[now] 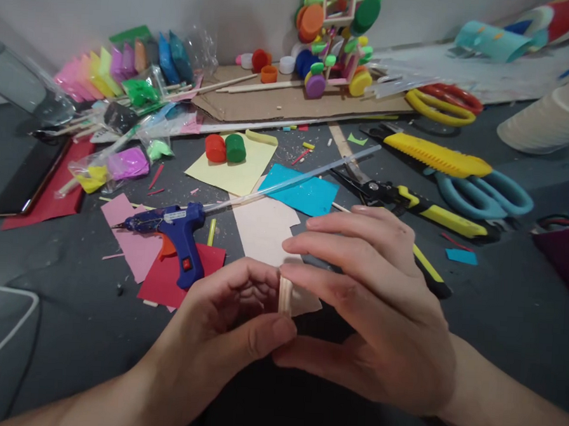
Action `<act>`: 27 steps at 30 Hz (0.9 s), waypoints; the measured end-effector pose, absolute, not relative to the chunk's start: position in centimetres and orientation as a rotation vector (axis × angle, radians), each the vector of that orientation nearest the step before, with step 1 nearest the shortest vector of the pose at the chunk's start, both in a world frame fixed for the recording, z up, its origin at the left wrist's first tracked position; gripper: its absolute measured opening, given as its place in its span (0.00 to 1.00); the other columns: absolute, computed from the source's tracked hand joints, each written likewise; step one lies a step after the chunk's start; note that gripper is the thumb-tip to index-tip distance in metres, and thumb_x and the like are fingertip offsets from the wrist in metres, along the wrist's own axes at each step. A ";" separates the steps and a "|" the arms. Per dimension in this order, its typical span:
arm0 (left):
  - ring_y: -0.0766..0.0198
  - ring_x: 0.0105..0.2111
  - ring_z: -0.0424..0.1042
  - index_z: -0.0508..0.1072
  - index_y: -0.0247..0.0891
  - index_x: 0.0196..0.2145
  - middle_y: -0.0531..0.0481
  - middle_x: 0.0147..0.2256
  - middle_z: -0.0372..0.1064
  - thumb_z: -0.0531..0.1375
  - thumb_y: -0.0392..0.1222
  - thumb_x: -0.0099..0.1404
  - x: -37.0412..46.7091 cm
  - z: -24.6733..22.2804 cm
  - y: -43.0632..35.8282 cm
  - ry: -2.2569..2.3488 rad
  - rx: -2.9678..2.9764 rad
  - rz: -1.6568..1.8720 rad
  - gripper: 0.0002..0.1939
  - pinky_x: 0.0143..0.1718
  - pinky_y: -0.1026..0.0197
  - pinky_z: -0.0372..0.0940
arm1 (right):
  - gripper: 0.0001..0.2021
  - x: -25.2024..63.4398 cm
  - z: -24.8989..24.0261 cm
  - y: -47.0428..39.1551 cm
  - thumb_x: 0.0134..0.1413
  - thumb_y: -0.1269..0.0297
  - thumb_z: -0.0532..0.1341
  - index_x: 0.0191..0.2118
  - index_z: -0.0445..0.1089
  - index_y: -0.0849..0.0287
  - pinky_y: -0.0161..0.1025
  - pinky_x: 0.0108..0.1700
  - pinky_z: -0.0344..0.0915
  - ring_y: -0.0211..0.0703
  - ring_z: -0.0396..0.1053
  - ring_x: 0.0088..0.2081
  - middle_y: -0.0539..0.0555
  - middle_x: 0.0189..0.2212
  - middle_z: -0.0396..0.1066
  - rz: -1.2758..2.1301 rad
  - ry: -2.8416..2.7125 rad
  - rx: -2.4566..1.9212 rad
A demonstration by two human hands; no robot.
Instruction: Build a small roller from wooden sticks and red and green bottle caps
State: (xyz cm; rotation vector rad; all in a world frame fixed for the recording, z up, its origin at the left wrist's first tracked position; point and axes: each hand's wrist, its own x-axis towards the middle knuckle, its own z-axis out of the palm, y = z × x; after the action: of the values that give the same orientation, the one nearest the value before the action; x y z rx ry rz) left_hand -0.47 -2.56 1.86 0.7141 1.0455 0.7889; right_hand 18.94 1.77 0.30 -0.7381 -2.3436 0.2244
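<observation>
A short bundle of pale wooden sticks (285,296) stands roughly upright between my two hands, near the lower middle of the view. My left hand (234,318) is curled round its left side, with the thumb across its lower end. From the right, my right hand (365,306) pinches the same piece, index finger at the top and thumb at the bottom; its other fingers are stretched out. Just beyond the hands lie a cream paper sheet (259,227) and a blue glue gun (188,233) with a clear glue stick in its back.
Yellow paper (229,172) carries red and green caps. Cutters (422,211), a yellow knife (440,154) and scissors (480,195) lie at right. Behind, a wheeled stick model (335,50) stands on cardboard (242,106). Clay packets (130,59) fill the back left. Paper cups (547,122) lie far right.
</observation>
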 end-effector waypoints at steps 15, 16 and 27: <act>0.62 0.35 0.76 0.82 0.39 0.32 0.49 0.32 0.80 0.64 0.41 0.68 -1.0 1.6 -2.4 1.022 0.670 0.721 0.08 0.40 0.63 0.68 | 0.20 18.6 -0.1 2.1 0.57 0.53 0.68 0.50 0.69 0.58 0.57 0.64 0.55 0.54 0.65 0.58 0.57 0.51 0.74 0.411 -2.364 -0.694; 0.62 0.34 0.76 0.81 0.39 0.30 0.50 0.30 0.79 0.64 0.42 0.68 -0.9 1.6 -2.4 1.022 0.656 0.726 0.10 0.39 0.63 0.68 | 0.20 18.5 -0.1 2.1 0.57 0.54 0.68 0.51 0.69 0.58 0.58 0.65 0.55 0.55 0.66 0.58 0.57 0.51 0.75 0.392 -2.369 -0.701; 0.61 0.45 0.76 0.83 0.42 0.42 0.49 0.41 0.80 0.61 0.46 0.71 -1.2 1.0 -2.6 0.793 0.540 0.770 0.11 0.51 0.62 0.66 | 0.21 18.6 -0.1 2.0 0.57 0.51 0.68 0.49 0.70 0.60 0.53 0.63 0.58 0.53 0.65 0.57 0.58 0.51 0.74 0.429 -2.295 -0.722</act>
State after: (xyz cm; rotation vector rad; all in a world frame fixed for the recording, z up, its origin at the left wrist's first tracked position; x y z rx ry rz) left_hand -1.16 -2.57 0.95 0.5396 0.7927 0.7700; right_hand 18.56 2.02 -0.08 -0.7222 -2.2952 0.4288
